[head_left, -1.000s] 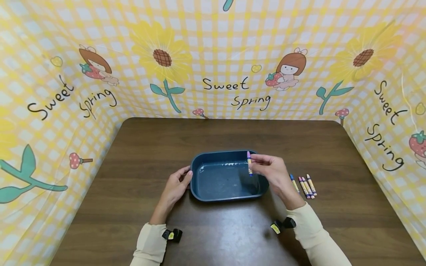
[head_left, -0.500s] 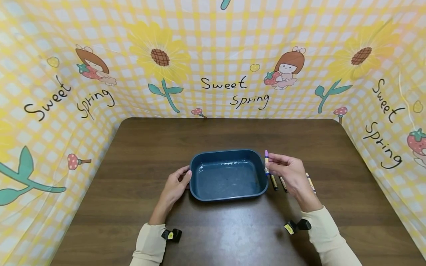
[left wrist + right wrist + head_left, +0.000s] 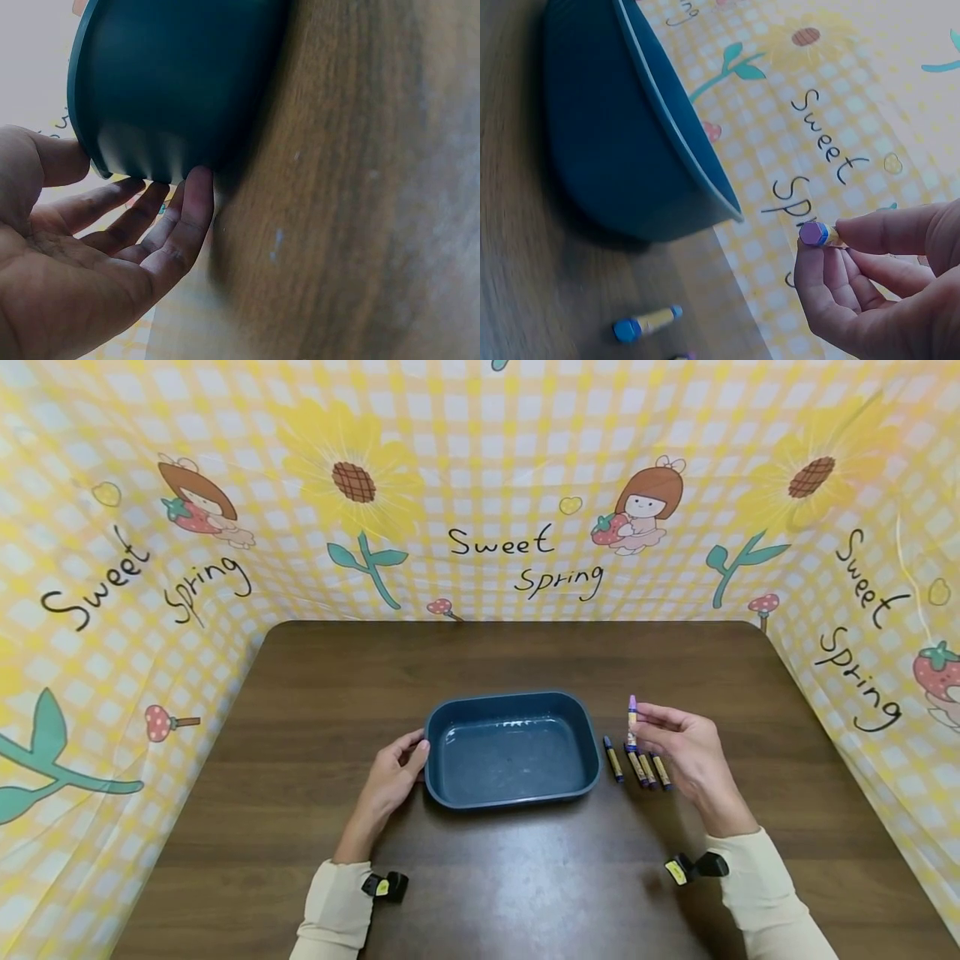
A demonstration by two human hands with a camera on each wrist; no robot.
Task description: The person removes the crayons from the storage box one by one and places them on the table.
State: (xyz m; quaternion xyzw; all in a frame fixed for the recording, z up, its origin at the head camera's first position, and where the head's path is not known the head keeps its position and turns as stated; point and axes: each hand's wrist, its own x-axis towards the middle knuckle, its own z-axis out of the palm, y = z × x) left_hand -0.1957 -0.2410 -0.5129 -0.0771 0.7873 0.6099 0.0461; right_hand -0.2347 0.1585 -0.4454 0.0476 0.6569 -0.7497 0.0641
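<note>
A dark teal rectangular basin [image 3: 510, 797] rests on the wooden table in the head view. My left hand [image 3: 393, 772] holds its left end, thumb at the rim and fingertips against the outer wall [image 3: 165, 97]. To the right of the basin, my right hand [image 3: 686, 747] pinches a purple crayon [image 3: 632, 722] upright between thumb and fingers, above the table. Below it lie several crayons: a blue one [image 3: 613, 760] beside the basin, and a close row [image 3: 648, 770] partly overlapped by the held crayon and hand. In the right wrist view the purple crayon's end [image 3: 814, 234] faces the camera.
The brown wooden table [image 3: 480, 660] has rounded far corners. A yellow checked cloth [image 3: 495, 468] with flowers and lettering stands around its back and sides. Black wrist cameras [image 3: 696, 867] sit below both hands.
My right hand has moved right with the purple crayon, from over the basin to above the crayons on the table. The left hand stays at the basin's left end.
</note>
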